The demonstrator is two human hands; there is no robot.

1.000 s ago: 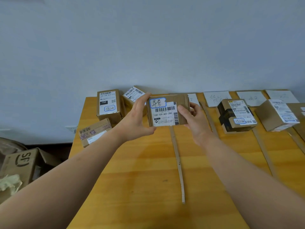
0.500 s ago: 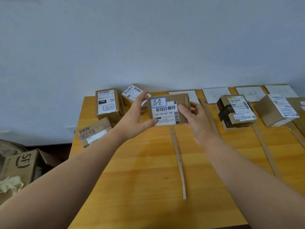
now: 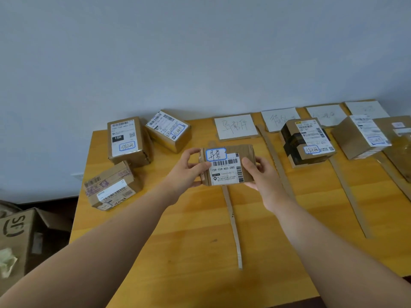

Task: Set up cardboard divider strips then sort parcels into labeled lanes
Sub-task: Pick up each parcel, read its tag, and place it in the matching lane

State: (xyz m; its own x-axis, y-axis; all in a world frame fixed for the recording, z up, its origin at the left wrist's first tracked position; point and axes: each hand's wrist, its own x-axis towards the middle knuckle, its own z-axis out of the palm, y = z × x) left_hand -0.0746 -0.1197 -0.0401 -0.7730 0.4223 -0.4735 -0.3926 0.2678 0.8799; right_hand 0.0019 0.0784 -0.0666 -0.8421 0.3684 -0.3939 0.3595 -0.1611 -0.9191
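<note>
— So, what have the hands got?
— Both hold one parcel (image 3: pixel 226 167). The left hand (image 3: pixel 189 170) pinches its left end, thumb on the label face. The right hand (image 3: pixel 261 174) wraps round the right end. Neither has a finger to spare.
— How does it lie?
— Its long axis runs left to right, with the label face tipped up toward the head camera. It looks to be held clear of the table (image 3: pixel 155 241), over the far end of the first strip (image 3: pixel 232 225), which vanishes behind it.
— And where should it go?
— Its blue-boxed handwriting seems to match the white card (image 3: pixel 235 126) lying just beyond it, a little to the right. I take that lane to run between the first strip and the second strip (image 3: pixel 274 152).
— Which hand leads, then?
— The right one is nearer, since it hangs over the lane itself. A small shift forward and right should do.
— Room enough?
— Bare wood shows between the two strips, from the card to the near edge. Held crosswise, the parcel fills much of the lane's width, so its ends may nudge either strip, and both look light and loose.
— Neighbours?
— A black-taped parcel (image 3: pixel 309 141) sits past the second strip, apart from the lane. A cluster of three parcels (image 3: pixel 126 141) stands at the far left, out of the way.
</note>
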